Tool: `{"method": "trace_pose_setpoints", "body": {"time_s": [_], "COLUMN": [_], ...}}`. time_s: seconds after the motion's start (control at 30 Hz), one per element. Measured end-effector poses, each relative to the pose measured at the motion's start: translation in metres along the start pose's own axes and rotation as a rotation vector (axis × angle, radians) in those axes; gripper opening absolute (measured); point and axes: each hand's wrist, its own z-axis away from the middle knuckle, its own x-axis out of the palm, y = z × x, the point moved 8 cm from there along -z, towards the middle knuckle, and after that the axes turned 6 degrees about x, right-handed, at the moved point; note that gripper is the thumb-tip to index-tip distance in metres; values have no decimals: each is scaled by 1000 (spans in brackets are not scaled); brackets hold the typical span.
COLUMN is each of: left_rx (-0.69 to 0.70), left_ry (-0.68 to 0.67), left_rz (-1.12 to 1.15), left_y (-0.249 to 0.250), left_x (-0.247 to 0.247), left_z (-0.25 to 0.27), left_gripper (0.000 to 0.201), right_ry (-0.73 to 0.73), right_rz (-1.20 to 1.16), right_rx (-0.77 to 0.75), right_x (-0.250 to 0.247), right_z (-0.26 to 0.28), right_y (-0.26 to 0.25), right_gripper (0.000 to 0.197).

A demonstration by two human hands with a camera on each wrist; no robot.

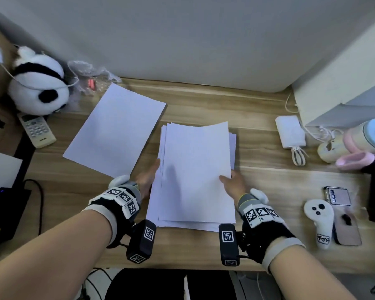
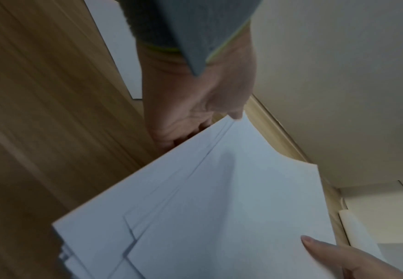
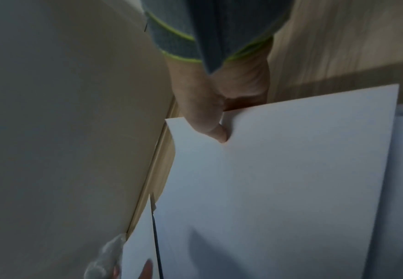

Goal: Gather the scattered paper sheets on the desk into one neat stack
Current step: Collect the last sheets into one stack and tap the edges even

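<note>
A stack of plain white paper sheets (image 1: 195, 221) lies in the middle of the pale wood-grain desk (image 1: 279, 182), long side running away from the person. The sheets are blank and unevenly squared, so edges fan out on the left, at the far end and on the right. The top sheet (image 1: 197, 161) is raised off the rest, and its far edge bows upward in a soft curve.

The right hand (image 1: 234, 185) pinches this top sheet at its right edge. The right wrist view shows the thumb (image 3: 217, 132) pressed down on the paper while the fingers go underneath. The left hand (image 1: 147, 178) grips the opposite edge, with its thumb tip at the paper's rim and its curled fingers (image 2: 169, 139) tucked beneath.

Just to the left, a second flat white sheet of paper (image 1: 117, 128) lies askew on the desk, apart from the stack.

Most of both hands' fingers are covered by the paper. Only a grey shadow through the sheet hints at the left ones. The number of sheets cannot be counted. Both wrist views are dim and smeared, and the black marker blocks on the wrists partly hide the stack's near corners.
</note>
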Motion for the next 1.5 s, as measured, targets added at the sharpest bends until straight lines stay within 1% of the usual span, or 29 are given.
{"method": "trace_pose_setpoints", "body": {"time_s": [0.1, 0.17, 0.2, 0.27, 0.3, 0.37, 0.47, 0.53, 0.6, 0.67, 0.73, 0.77, 0.83, 0.87, 0.97, 1.03, 1.1, 1.13, 1.17, 1.2, 1.23, 1.27, 1.3, 1.33, 1.37, 1.4, 1.43, 1.47, 1.5], "left_rx": [-120, -122, -105, -103, -102, -89, -79, -74, -54, -35, 7, 17, 29, 23, 4, 37, 63, 35, 15, -15, 12, 97, 162, 223, 125, 5, 100, 160, 178], "left_ry": [-8, -54, -49, -48, -45, -10, -29, -47, -38, 5, 19, 1, -65, -104, -171, -176, -97, -37, 15, -83, -324, -454, -486, -443, -233, 35, 314, 446, 518], "left_rz": [-165, -175, -190, -223, -215, -183, -178, -167, -186, -200, -162, -133, -43, -17, -36, -89, -58, -28, 2, 45, 131, 216, 177, 19, -134, -299, -510, -552, -607], "left_y": [-10, -15, -17, -33, -31, -31, -14, -13, -15, -17, -11, -7, 3, 8, 20, 32, 42, 46, 51, 59, 67, 75, 79, 87, 86, 92, 110, 120, 122], "left_x": [1, 4, 3, -1, 2, 2, 16, 22, 22, 14, 12, 13, 19, 23, 23, 16, 3, -12, -29, -38, -40, -57, -73, -86, -106, -125, -145, -154, -162], "left_z": [5, 1, -5, -24, -24, -25, -6, -6, -6, -9, -7, -5, 0, 4, 4, 1, -5, -15, -27, -39, -51, -68, -73, -74, -77, -77, -64, -60, -59], "left_gripper": [87, 89, 95, 116, 118, 106, 67, 50, 50, 60, 58, 56, 53, 53, 50, 39, 12, 7, 17, 24, 30, 35, 31, 21, 7, 18, 20, 23, 31], "right_ry": [-2, 14, 38, 174, 279, 399, 282, 176, 109, 87, 81, 55, -37, -100, -212, -182, -95, -55, -24, -6, 2, 21, 42, 69, 95, 124, 149, 170, 191], "right_rz": [71, 77, 56, 1, 4, 21, 10, 23, 44, 13, -43, -83, -161, -200, -299, -250, -199, -191, -184, -183, -177, -173, -169, -173, -174, -178, -188, -200, -209], "right_rx": [-42, -51, -45, -25, -21, -19, 6, 0, -1, 15, 18, 31, 92, 137, 190, 196, 205, 219, 230, 234, 236, 234, 229, 221, 219, 218, 215, 205, 196], "right_x": [1, -2, -5, -21, -32, -43, -28, -12, -1, -3, -11, -13, -11, -8, -2, -4, -9, -11, -13, -13, -10, -6, -5, -4, -1, 2, 3, 4, 5], "right_z": [-2, -3, -3, -3, -3, -1, -1, 1, 2, 2, 0, -2, -4, -4, -1, -3, -6, -6, -8, -8, -9, -9, -10, -10, -11, -13, -12, -11, -12], "right_y": [-1, -1, -1, 2, 3, 4, 7, 8, 11, 14, 17, 19, 25, 28, 29, 29, 28, 29, 29, 29, 27, 25, 25, 24, 22, 21, 19, 18, 15], "right_gripper": [23, 15, 15, 23, 27, 32, 43, 42, 40, 29, 22, 28, 58, 67, 59, 57, 56, 55, 54, 54, 53, 53, 52, 51, 48, 45, 41, 38, 35]}}
